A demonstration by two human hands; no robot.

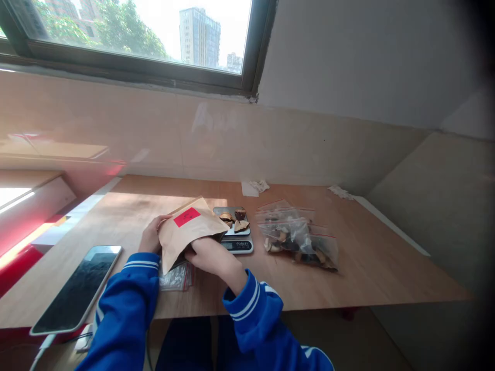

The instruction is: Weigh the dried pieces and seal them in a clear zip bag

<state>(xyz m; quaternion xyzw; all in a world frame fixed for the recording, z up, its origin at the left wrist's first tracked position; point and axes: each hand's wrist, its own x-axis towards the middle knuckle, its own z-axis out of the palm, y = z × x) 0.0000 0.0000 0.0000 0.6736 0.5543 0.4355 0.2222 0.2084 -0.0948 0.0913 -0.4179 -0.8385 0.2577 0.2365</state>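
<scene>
1. Head view: forward and down over a light wooden tabletop (367,268), with both bare hands close together near its front edge.
2. Left hand (152,236): a narrow grip, curled around the side of a tan kraft-paper envelope (189,234) with a red rectangular label, the envelope tilted and lifted off the wood.
3. Right hand (207,256): flat and narrow, at the envelope's lower edge, its fingers out of sight behind the paper. Inside or just under the flap? Impossible to tell, and any held contents hidden too.
4. Directly below the envelope, a flat clear plastic bag with a red edge (175,277), on the wood and partly covered.
5. Just beyond the hands, a black digital kitchen scale with a steel tray (232,212), carrying a few brown dried slices (235,221); display lit, digits too small to read.
6. Farther right, a heap of clear red-edged plastic bags (297,242), dried slices inside, all apart from the hands.
7. Far left, a black smartphone (75,288) face up, with a white cable — well apart from the work.
</scene>
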